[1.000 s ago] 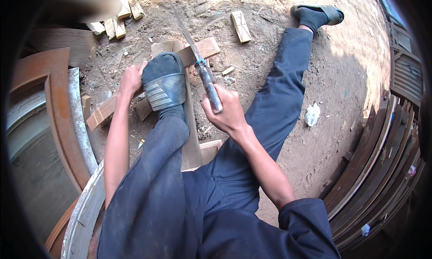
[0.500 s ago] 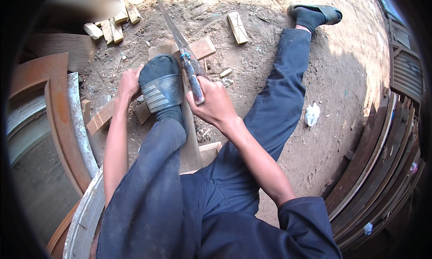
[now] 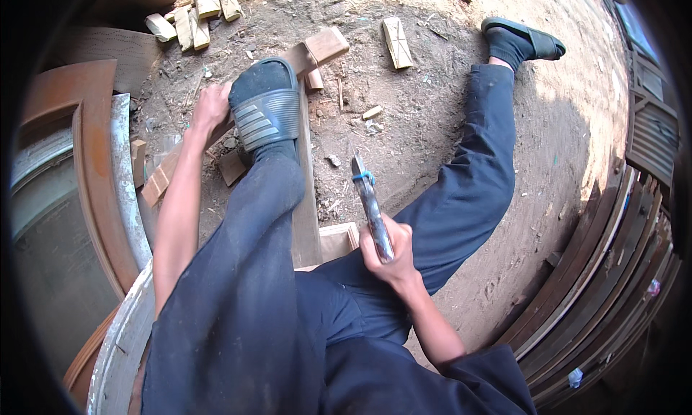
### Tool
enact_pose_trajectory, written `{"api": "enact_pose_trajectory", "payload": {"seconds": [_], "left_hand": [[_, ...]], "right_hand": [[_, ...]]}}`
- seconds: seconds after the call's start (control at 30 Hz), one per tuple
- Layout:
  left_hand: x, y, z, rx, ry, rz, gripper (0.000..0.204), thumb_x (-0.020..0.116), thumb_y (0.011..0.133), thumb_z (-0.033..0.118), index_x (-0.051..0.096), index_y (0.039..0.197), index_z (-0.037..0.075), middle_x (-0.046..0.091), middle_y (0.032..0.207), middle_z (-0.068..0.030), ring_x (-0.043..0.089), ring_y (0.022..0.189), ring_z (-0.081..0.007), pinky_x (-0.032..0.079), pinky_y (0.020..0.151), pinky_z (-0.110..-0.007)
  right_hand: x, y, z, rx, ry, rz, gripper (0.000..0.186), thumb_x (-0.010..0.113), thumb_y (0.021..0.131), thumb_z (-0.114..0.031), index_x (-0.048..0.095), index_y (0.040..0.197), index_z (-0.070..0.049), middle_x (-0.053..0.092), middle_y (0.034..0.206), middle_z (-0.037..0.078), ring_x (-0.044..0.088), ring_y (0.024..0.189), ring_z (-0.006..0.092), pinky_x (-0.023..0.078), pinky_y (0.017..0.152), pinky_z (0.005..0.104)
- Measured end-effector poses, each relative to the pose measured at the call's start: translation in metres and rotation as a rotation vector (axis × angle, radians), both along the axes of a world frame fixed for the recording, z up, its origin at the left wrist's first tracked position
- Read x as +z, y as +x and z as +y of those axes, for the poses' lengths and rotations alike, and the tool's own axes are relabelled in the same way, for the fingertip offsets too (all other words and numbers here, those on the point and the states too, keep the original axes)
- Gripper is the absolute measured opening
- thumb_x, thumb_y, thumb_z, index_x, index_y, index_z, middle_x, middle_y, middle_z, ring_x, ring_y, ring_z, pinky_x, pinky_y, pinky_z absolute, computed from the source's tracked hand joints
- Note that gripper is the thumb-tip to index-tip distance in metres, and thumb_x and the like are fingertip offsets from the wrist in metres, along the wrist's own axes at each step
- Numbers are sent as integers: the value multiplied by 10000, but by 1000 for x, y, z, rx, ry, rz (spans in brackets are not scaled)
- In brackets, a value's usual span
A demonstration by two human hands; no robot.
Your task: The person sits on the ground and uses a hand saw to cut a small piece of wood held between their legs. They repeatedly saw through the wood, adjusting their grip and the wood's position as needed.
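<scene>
My left hand (image 3: 210,108) grips a wooden batten (image 3: 317,51), which lies crosswise over a long plank (image 3: 308,206). My sandaled left foot (image 3: 267,119) rests on the batten beside that hand and hides its middle. My right hand (image 3: 389,250) is closed round the worn handle of a hand saw (image 3: 364,180), which has a blue tie near the blade. The saw is to the right of the plank, above my right thigh; its thin blade is seen nearly edge-on and is hard to make out.
Several cut wood blocks (image 3: 202,4) and a single block (image 3: 396,43) lie on the dirt. A brown wooden frame (image 3: 97,184) stands at the left. Stacked dark boards (image 3: 584,271) line the right. My right leg (image 3: 476,177) stretches toward the upper right.
My right hand has drawn the saw down toward my body, away from the batten. My left hand still grips the batten. The whole view has shifted slightly.
</scene>
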State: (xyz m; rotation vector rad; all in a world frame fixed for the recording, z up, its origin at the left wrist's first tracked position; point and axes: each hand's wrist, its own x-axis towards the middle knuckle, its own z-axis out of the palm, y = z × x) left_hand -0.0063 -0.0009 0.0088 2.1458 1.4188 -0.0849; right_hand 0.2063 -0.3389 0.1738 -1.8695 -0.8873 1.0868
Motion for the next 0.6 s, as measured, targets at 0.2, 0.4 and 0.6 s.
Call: {"api": "enact_pose_trajectory", "payload": {"seconds": [0.2, 0.4, 0.6], "left_hand": [[-13, -4, 6, 123, -15, -55, 459, 365, 959, 334, 641, 939, -32, 589, 942, -335, 576, 946, -475, 444, 845, -487], [-20, -15, 3, 95, 7, -42, 427, 395, 957, 326, 639, 950, -25, 605, 940, -310, 578, 941, -469, 451, 830, -482], [-22, -15, -4, -47, 52, -207, 215, 472, 890, 125, 602, 991, -13, 595, 904, -290, 573, 915, -450, 463, 783, -474]], "right_hand": [[-4, 45, 42, 197, 21, -78, 77, 600, 764, -65, 571, 725, -5, 511, 531, 109, 538, 445, 178, 420, 476, 297], [10, 48, 3, 104, -19, -28, 83, 593, 734, -33, 543, 683, 9, 484, 509, 82, 520, 418, 168, 412, 460, 287], [4, 47, 56, 152, 21, -145, 79, 599, 755, -55, 563, 715, 4, 496, 527, 86, 517, 435, 168, 410, 472, 294]]}}
